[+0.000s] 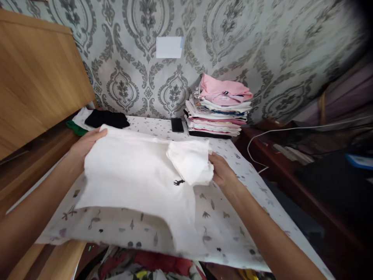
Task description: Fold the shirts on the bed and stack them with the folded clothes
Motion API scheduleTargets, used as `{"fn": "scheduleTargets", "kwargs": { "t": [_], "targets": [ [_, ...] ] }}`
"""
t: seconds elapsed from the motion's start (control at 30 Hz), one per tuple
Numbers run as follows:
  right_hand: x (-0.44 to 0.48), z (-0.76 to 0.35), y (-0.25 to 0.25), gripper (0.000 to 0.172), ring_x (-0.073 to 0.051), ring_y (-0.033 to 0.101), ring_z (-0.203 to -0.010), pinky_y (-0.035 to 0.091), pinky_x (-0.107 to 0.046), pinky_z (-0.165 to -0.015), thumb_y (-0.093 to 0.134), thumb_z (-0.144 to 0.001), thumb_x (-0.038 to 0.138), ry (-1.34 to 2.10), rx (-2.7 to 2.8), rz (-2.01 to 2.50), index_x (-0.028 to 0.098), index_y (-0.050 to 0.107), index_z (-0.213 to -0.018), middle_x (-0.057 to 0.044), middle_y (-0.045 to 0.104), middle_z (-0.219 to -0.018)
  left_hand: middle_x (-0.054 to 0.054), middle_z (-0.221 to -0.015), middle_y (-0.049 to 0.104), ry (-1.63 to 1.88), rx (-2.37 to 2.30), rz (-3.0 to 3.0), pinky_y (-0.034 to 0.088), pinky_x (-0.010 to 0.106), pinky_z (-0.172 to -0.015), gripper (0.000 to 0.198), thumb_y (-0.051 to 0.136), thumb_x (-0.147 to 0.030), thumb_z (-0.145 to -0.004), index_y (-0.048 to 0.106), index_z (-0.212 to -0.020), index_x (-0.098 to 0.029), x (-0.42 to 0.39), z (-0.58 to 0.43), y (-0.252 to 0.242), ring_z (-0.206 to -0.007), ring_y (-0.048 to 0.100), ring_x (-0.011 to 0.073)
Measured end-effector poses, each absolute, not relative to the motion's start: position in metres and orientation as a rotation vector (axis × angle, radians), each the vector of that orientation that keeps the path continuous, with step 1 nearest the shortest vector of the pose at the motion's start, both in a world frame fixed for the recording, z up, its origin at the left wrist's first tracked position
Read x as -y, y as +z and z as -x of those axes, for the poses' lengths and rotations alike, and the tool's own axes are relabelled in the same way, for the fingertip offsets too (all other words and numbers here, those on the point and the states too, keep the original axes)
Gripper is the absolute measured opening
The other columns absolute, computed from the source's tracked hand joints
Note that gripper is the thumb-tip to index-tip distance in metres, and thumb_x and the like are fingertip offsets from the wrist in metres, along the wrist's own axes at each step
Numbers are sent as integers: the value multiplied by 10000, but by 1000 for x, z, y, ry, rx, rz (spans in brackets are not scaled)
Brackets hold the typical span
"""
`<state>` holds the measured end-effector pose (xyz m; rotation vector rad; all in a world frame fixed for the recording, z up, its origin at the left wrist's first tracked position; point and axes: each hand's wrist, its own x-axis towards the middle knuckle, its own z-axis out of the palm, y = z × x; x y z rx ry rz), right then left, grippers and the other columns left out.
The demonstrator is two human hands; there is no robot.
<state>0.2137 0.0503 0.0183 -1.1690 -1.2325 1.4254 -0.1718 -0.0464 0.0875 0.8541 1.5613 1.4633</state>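
A white shirt (131, 167) with a small dark embroidered figure on it stretches between my two hands above a printed white cloth (215, 229). My left hand (89, 144) pinches its upper left corner. At the other end, my right hand (221, 169) grips the edge beside a folded-over sleeve; some of those fingers are hidden behind the fabric. The shirt's lower part droops toward the near side of the cloth.
A tall stack of folded clothes (218, 116), pink on top, stands at the back right beside a black phone (177, 125). Black, white and green garments (107, 118) lie at the back left, near a wooden cabinet (40, 74). A white cable (288, 128) runs along the right.
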Motion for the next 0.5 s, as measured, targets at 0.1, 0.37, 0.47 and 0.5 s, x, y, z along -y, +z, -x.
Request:
{"fn": "scheduleTargets", "kwargs": {
  "t": [0.1,0.37,0.47,0.5],
  "targets": [
    [-54,-229,-2,261,-83,382,-359,261,-209,-346,742,-624,337,1416,1203,1313,208,560,-760,64,489,-451,23,-673,660,1250,-1756,-921,512,281,-544,322,765,-365,-641,667,-874,-164,48,184,49,-633,640,212],
    [-28,-229,-23,523,-132,541,-583,472,-286,-553,597,-769,331,829,1851,1424,229,540,-1279,-21,624,-900,24,-712,655,974,-1898,-1199,424,245,-520,391,726,-450,-569,660,-845,-183,54,191,9,-656,600,210],
    [-30,-227,-17,593,-130,539,-625,484,-314,-628,612,-776,282,563,2165,1440,311,538,-1363,-56,592,-1100,49,-768,696,1017,-1970,-1080,461,260,-526,395,734,-440,-570,670,-874,-195,45,193,9,-687,640,232],
    [-34,-227,-16,590,-126,534,-618,478,-317,-631,614,-781,277,522,2230,1454,325,544,-1365,-65,580,-1148,54,-765,701,1044,-1988,-1057,473,268,-529,379,741,-430,-569,672,-860,-196,41,193,8,-685,647,237]
  ]
}}
